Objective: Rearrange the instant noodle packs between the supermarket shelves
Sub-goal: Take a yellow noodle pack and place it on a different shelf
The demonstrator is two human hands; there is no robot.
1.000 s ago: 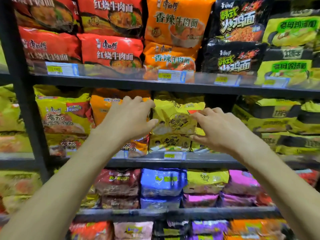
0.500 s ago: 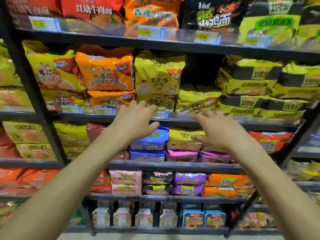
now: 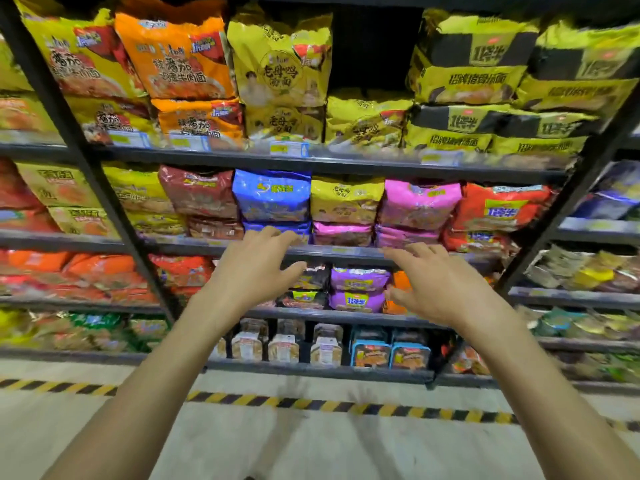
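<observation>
Both hands are empty with fingers loosely spread. The left hand [image 3: 256, 268] and right hand [image 3: 436, 285] hover at the dark metal shelf edge [image 3: 346, 251]. A crinkly blue plastic noodle pack [image 3: 272, 197], a yellow noodle pack [image 3: 346, 200] and a pink noodle pack [image 3: 419, 204] sit on that shelf, just above.

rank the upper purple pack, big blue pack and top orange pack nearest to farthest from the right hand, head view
1. upper purple pack, just left of the right hand, at its level.
2. big blue pack, one shelf up, to the left.
3. top orange pack, highest shelf in view, far upper left.
</observation>
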